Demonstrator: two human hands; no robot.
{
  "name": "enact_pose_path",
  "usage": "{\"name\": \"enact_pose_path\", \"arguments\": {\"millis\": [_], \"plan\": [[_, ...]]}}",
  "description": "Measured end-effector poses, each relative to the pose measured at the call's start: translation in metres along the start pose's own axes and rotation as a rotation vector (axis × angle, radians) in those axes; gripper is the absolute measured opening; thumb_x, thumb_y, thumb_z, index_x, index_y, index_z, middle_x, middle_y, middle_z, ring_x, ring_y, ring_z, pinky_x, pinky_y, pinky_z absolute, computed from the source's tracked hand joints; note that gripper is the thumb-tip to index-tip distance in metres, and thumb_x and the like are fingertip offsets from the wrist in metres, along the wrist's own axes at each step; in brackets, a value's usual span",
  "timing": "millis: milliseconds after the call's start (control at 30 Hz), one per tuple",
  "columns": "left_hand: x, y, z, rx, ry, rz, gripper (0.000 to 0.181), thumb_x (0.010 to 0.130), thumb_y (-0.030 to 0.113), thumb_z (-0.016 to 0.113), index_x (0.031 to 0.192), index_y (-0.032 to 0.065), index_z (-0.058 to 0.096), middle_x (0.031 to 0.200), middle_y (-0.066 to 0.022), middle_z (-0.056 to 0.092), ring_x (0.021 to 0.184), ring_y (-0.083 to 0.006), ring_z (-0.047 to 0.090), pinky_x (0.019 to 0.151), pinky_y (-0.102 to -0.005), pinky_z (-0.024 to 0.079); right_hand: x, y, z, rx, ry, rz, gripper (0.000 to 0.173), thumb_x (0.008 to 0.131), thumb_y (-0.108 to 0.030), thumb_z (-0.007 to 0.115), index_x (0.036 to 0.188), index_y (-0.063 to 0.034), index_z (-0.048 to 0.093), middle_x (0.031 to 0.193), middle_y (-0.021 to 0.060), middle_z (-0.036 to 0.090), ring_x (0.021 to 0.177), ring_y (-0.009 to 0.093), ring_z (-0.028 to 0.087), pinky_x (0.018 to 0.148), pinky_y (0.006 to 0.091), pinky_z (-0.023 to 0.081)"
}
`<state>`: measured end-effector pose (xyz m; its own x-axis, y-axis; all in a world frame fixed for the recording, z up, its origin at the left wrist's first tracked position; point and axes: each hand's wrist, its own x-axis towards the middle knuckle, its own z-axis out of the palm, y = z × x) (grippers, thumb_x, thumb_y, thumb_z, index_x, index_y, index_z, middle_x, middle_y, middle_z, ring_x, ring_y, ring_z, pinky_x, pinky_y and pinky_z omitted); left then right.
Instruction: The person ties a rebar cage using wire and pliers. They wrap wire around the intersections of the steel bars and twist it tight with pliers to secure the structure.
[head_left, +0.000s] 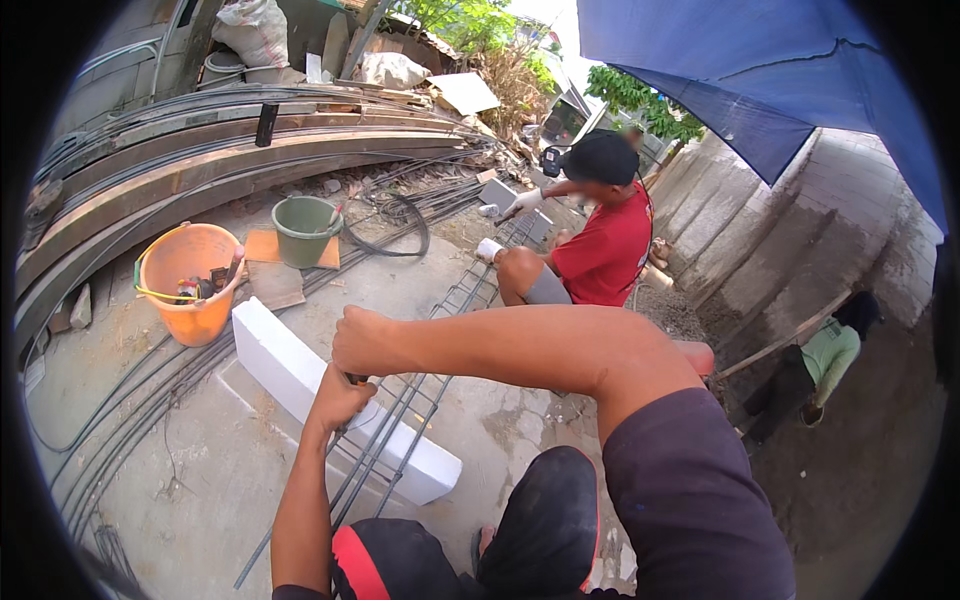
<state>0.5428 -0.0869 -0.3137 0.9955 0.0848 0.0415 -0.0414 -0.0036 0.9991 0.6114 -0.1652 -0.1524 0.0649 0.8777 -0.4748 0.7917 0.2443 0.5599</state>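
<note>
My left hand (339, 397) is closed around the dark handle of a hand tool (358, 379) with a bit of orange on it. Just above, my right hand (367, 341) forms a fist at the upper end of the same tool, its forearm crossing the view from the right. Most of the tool is hidden by my fingers; it looks like pincers or pliers. Below my hands runs a long rebar cage (390, 442) of steel bars tied with stirrups. It rests across a long white block (439, 469), which lies on the concrete floor. My bent knees are close to the cage's near end.
A co-worker in a red shirt (611, 247) squats at the cage's far end, a gloved hand holding a tool. An orange bucket (191, 315) with tools and a green bucket (304, 240) stand left. Loose rebar (142, 397) and timber beams (225, 165) lie beyond. Another person (817, 360) bends at right.
</note>
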Motion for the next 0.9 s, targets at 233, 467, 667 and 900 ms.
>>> {"name": "enact_pose_path", "arguments": {"millis": [233, 467, 667, 900], "plan": [[-0.016, 0.015, 0.019, 0.27, 0.328, -0.005, 0.043, 0.078, 0.016, 0.083, 0.114, 0.0022, 0.063, 0.094, -0.0193, 0.077, 0.091, -0.0406, 0.075, 0.08, -0.0473, 0.058, 0.006, -0.001, 0.017, 0.306, -0.279, 0.224, 0.014, 0.083, -0.02, 0.08, 0.093, -0.0109, 0.083, 0.09, 0.008, 0.081, 0.091, 0.027, 0.08, 0.075, 0.0414, 0.06], [0.007, -0.015, 0.01, 0.129, -0.069, -0.044, 0.039, 0.077, 0.019, 0.083, 0.106, 0.0022, 0.062, 0.085, -0.0159, 0.076, 0.084, -0.0319, 0.076, 0.075, -0.0429, 0.058, -0.006, -0.008, 0.018, 0.231, -0.152, 0.12, 0.008, 0.078, -0.013, 0.08, 0.081, -0.0065, 0.079, 0.08, 0.0124, 0.078, 0.079, 0.03, 0.078, 0.067, 0.0406, 0.058], [0.006, 0.008, -0.022, 0.479, -0.196, 0.02, 0.061, 0.079, 0.02, 0.082, 0.131, -0.0041, 0.062, 0.107, -0.0204, 0.078, 0.099, -0.0358, 0.076, 0.092, -0.0395, 0.059, 0.002, -0.017, 0.031, 0.303, -0.22, 0.215, 0.022, 0.08, -0.017, 0.082, 0.1, -0.0093, 0.079, 0.08, 0.0121, 0.078, 0.077, 0.029, 0.078, 0.067, 0.0405, 0.06], [-0.003, -0.009, 0.013, 0.385, -0.095, 0.13, 0.052, 0.076, 0.014, 0.08, 0.122, -0.0024, 0.067, 0.1, -0.0173, 0.079, 0.089, -0.0343, 0.076, 0.082, -0.0378, 0.058, -0.012, -0.032, 0.012, 0.342, -0.428, 0.199, 0.017, 0.084, -0.021, 0.084, 0.095, -0.0076, 0.082, 0.092, 0.0108, 0.081, 0.089, 0.029, 0.079, 0.076, 0.037, 0.06]]}}
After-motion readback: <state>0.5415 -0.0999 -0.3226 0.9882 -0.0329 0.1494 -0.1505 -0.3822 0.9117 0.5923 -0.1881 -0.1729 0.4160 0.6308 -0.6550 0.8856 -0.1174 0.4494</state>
